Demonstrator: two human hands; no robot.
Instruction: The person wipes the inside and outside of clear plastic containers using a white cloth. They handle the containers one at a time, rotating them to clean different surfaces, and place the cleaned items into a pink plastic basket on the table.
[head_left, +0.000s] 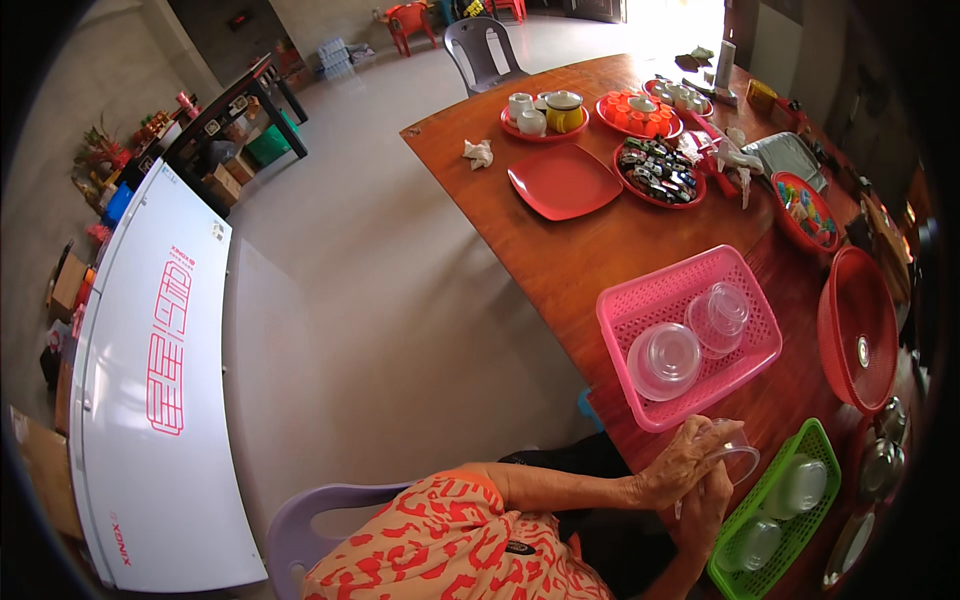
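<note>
My left hand (679, 466) and my right hand (706, 504) come together over the table's near edge. Between them is a clear plastic bowl (741, 459), its rim facing away from my body; my fingers hide much of it. A pink plastic basket (616, 330) lies just beyond my hands, with clear plastic bowls (664, 361) stacked at its left and more clear bowls (718, 319) at its right. To the right of my hands stands a green plastic basket (780, 529) holding stacks of clear, whitish bowls (801, 486).
On the wooden table (517, 247) are a red plate (566, 182), a tray of toy cars (660, 171), tea sets (546, 116), a red basket (855, 322) and metal lidded pots (879, 461). A white chest freezer (172, 375) stands left across the floor. A purple chair (300, 525) is under me.
</note>
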